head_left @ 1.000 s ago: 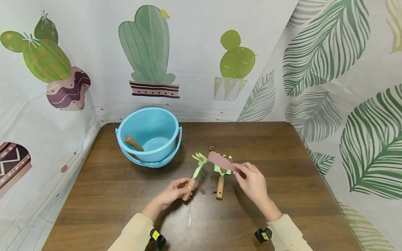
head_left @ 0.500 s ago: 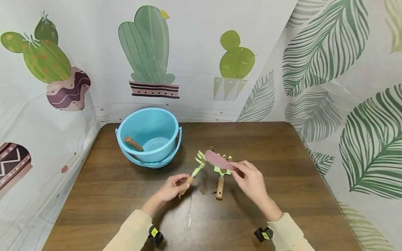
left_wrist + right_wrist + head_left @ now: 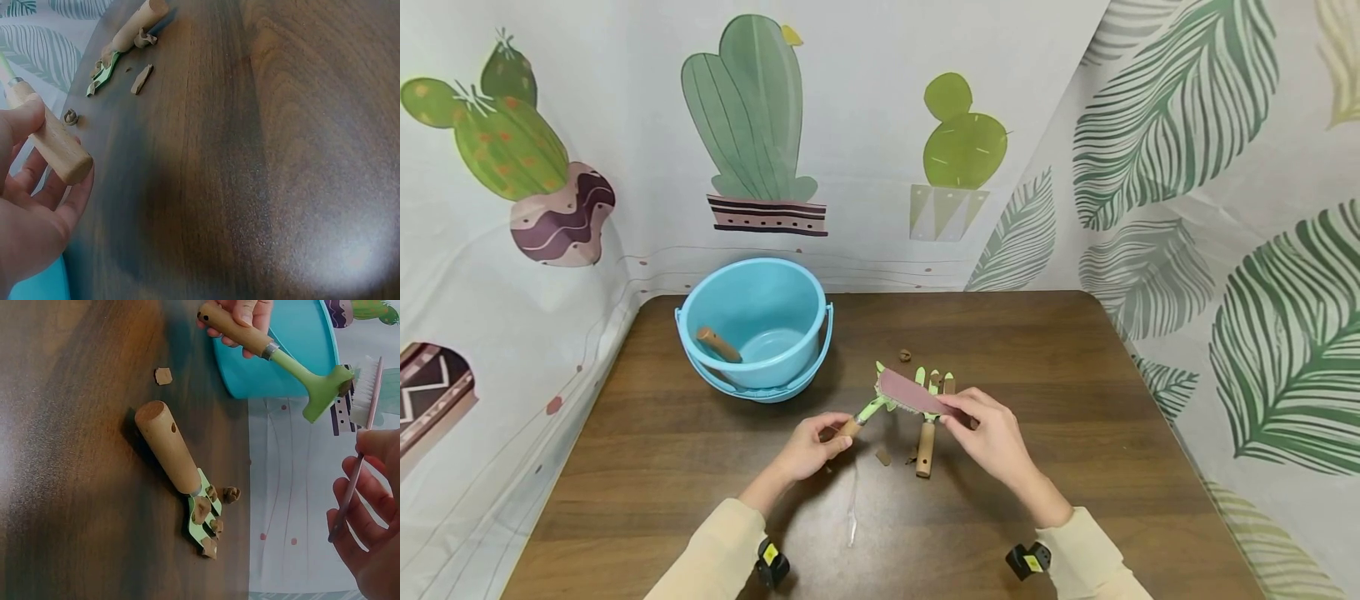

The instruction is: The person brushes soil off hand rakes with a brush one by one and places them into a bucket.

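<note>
My left hand (image 3: 808, 448) grips the wooden handle of a small green hand rake (image 3: 872, 408), raised above the table. In my right hand (image 3: 992, 437) is a pink-backed brush (image 3: 908, 392), pinched by its handle. Its white bristles (image 3: 364, 394) meet the rake's tined end, where a brown lump (image 3: 344, 387) sticks. From the head view the brush's back hides most of the tines. Below, a green garden fork with a wooden handle (image 3: 926, 450) lies on the table, brown clay-like lumps (image 3: 201, 510) on its tines.
A light-blue bucket (image 3: 782, 371) stands at the back left, with a wooden handle (image 3: 718, 343) leaning inside. Loose brown bits lie about: a round lump (image 3: 905, 356) behind the fork and a flat piece (image 3: 883, 457) left of its handle. Patterned cloth hangs behind the table.
The brush has shifted left and slightly down along the rake's head, now covering more of it. My left hand has turned the rake, its head tilting further right.
</note>
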Demonstrator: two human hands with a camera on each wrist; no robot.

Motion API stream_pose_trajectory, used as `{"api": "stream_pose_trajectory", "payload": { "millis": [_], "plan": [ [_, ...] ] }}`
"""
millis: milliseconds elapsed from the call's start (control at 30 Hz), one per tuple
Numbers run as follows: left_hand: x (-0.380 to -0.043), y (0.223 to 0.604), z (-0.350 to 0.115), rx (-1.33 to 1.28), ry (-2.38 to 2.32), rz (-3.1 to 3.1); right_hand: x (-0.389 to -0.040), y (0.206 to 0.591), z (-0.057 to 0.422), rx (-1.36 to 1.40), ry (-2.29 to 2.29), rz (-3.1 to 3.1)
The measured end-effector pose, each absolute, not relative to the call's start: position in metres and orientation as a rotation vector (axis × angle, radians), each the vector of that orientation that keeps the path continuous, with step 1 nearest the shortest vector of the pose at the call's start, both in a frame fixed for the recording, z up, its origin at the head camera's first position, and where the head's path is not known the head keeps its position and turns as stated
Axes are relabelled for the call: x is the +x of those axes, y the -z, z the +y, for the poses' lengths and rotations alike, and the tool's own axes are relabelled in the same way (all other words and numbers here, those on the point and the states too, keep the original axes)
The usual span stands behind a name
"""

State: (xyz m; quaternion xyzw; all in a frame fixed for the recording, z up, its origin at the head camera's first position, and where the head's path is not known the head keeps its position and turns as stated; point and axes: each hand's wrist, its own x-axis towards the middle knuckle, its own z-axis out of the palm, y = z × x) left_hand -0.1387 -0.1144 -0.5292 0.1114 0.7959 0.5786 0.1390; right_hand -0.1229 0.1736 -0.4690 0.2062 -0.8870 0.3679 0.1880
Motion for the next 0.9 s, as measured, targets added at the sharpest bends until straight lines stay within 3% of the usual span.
{"api": "stream_pose_trajectory", "payload": {
  "millis": [300, 633, 900],
  "plan": [
    [-0.139, 0.53, -0.115, 0.335, -1.674, 2.308, -0.126, 0.474, 0.177, 0.61, -1.091, -2.516],
    [-0.128, 0.497, -0.116, 0.371, -1.622, 2.336, -0.126, 0.473, 0.182, 0.602, -1.052, -2.541],
    [-0.135, 0.529, -0.121, 0.374, -1.614, 2.406, -0.125, 0.474, 0.186, 0.569, -0.996, -2.55]
  ]
}}
